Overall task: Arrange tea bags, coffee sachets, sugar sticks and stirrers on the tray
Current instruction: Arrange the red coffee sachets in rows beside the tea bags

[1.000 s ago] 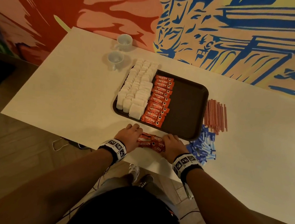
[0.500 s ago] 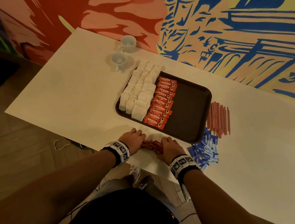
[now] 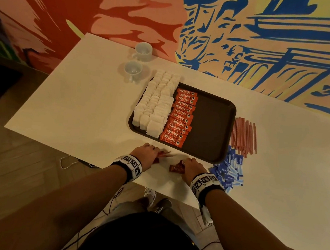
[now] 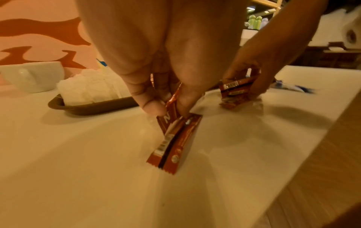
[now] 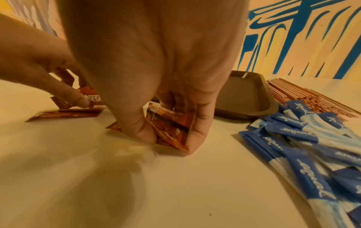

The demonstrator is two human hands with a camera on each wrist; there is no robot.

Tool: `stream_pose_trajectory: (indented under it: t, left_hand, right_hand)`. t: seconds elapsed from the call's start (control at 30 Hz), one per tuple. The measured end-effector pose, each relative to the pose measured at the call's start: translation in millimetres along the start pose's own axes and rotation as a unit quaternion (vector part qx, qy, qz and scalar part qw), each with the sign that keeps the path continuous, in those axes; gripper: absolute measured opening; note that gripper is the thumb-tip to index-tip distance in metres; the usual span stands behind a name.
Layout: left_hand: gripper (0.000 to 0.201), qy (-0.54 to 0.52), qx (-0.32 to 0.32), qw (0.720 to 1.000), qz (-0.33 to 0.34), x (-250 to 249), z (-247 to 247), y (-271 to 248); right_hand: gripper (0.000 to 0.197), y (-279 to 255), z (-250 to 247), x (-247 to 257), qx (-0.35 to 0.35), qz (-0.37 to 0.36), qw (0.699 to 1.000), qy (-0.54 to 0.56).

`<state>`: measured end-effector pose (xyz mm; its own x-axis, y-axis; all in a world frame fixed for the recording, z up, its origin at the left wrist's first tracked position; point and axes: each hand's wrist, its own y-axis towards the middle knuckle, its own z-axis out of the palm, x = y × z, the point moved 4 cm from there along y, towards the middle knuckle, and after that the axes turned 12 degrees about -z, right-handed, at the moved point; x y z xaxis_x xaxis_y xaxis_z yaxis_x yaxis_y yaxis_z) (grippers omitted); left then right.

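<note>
- Head view: worktop [image 3: 83, 102], smooth and pale, carries a dark brown rectangular tray [image 3: 213, 124] with rounded corners. On the tray's left part lie rows of soft white square tea bags [image 3: 156, 104], and beside them a neat column of glossy red coffee sachets [image 3: 180, 116]; its right part is bare. Thin reddish stirrers [image 3: 243, 135] lie in a bundle just right of the tray, and blue-and-white sugar sticks [image 3: 228, 171] are heaped near its front right corner. Two pale round cups [image 3: 138, 61] stand behind the tray. The left hand [image 3: 145, 155] and right hand [image 3: 191, 168] rest at the front edge, apart, each on loose red sachets.
- Left wrist view: the left hand [image 4: 156, 64] pinches a few flat, crinkly sachets [image 4: 173, 145] between thumb and fingertips, their serrated ends touching the worktop.
- Right wrist view: the right hand [image 5: 160, 74] grips a small fanned stack of foil sachets [image 5: 171, 126] between thumb and fingers, pressed against the worktop; the slim paper sugar sticks lie just to its right.
</note>
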<state>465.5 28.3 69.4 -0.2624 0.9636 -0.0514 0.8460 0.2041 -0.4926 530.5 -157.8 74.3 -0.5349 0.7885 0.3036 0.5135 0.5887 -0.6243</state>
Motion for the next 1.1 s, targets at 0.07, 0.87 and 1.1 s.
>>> stream_pose_trajectory:
  t: [0.07, 0.87, 1.1]
  left_hand:
    - [0.047, -0.072, 0.0, 0.997, -0.012, 4.4, -7.9, 1.8]
    - [0.048, -0.151, 0.094, 0.977, -0.114, 32.9, 19.4, -22.3]
    - [0.045, -0.143, 0.037, 0.984, -0.099, 32.7, 24.1, -27.4]
  right_hand:
    - [0.053, -1.3, -3.3, -1.1, -0.014, 0.006, 1.0, 0.021]
    - [0.067, 4.7, -7.1, 4.6, 0.021, -0.016, 0.997, 0.071]
    - [0.045, -5.2, -12.5, 2.6, -0.015, 0.002, 0.995, 0.096]
